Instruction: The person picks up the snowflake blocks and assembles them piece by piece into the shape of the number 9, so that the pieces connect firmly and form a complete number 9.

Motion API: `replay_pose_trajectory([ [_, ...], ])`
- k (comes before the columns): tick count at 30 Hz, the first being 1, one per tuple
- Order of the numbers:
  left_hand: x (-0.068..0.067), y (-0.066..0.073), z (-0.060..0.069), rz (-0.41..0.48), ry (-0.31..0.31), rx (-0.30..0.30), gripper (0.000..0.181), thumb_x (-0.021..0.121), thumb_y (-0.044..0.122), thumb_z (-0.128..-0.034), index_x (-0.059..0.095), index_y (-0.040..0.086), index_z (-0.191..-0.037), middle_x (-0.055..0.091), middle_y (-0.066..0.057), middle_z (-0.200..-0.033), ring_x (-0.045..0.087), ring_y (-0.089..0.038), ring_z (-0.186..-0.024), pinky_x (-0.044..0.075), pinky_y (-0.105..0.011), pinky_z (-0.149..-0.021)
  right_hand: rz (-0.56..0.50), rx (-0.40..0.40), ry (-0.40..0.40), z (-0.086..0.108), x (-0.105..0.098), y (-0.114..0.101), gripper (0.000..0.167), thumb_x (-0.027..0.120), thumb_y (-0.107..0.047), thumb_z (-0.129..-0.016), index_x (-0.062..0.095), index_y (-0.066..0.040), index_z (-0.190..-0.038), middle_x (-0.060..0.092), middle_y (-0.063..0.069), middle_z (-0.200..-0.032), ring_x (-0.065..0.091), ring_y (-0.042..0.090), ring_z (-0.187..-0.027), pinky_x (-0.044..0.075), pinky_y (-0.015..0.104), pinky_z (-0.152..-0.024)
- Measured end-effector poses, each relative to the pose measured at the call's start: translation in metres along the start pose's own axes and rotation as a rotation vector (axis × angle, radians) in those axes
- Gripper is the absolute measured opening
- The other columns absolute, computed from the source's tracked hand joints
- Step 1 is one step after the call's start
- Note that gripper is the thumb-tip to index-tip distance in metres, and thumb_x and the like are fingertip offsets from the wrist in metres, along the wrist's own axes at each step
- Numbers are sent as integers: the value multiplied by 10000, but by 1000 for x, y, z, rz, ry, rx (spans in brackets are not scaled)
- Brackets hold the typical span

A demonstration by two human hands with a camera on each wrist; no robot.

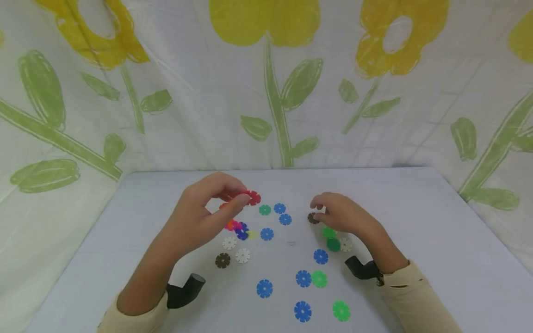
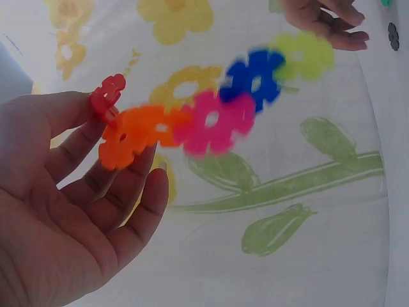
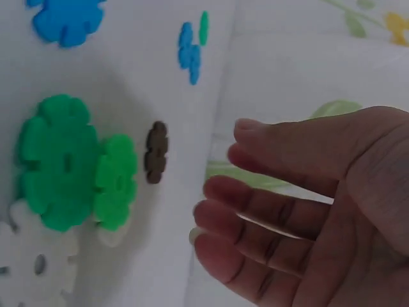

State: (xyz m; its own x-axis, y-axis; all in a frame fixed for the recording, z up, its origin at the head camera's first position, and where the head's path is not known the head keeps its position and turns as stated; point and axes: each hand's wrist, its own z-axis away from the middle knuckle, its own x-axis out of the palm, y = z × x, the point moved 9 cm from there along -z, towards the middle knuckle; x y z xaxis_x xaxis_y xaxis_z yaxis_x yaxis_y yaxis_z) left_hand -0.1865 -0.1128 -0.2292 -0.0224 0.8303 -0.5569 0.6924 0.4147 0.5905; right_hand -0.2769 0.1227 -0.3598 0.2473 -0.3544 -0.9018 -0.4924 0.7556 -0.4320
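Note:
My left hand [image 1: 204, 212] pinches a red notched disc [image 1: 253, 198] between thumb and fingers, raised over the table. In the left wrist view, a linked chain hangs from that red disc [image 2: 107, 96]: orange discs [image 2: 124, 137], a pink one [image 2: 214, 123], a dark blue one [image 2: 254, 80] and a yellow one [image 2: 303, 56]. My right hand [image 1: 343, 212] is held with loosely bent fingers and nothing between them, beside a brown disc [image 1: 313, 218]. In the right wrist view the brown disc [image 3: 156, 152] lies apart from the fingertips.
Several blue discs [image 1: 264, 288] lie about the middle and front of the table [image 1: 145, 222]. Green discs [image 1: 341, 311] and a white one [image 1: 345, 244] are on the right; white discs [image 1: 243, 255] and a brown one are left of centre. Behind hangs a flower-patterned cloth [image 1: 187, 115].

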Motion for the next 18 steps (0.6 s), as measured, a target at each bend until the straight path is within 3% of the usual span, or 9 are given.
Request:
replay_pose_trajectory([
  [3, -1, 0, 0, -7, -5, 23, 163, 734, 51, -902, 695, 149, -1026, 661, 109, -983, 636, -64, -907, 569, -271, -781, 28, 46, -78, -5, 15, 14, 218, 700, -79, -919, 678, -23, -1129, 651, 89, -1027, 612, 274, -974, 531, 440, -841],
  [7, -2, 0, 0, -11, -7, 27, 149, 740, 51, -898, 696, 143, -1008, 660, 111, -951, 640, -60, -870, 570, -266, -760, 38, 57, -100, -9, 27, 22, 174, 736, -89, -893, 685, -54, -1056, 619, 39, -983, 597, 228, -942, 526, 413, -829],
  [18, -3, -4, 3, -4, -11, -55, 118, 740, 90, -909, 691, 132, -1008, 652, 123, -863, 633, -59, -770, 567, -266, -693, 5, 115, -138, -10, 36, 27, 198, 779, -93, -865, 596, -94, -938, 567, 2, -840, 522, 183, -772, 490, 338, -682],
])
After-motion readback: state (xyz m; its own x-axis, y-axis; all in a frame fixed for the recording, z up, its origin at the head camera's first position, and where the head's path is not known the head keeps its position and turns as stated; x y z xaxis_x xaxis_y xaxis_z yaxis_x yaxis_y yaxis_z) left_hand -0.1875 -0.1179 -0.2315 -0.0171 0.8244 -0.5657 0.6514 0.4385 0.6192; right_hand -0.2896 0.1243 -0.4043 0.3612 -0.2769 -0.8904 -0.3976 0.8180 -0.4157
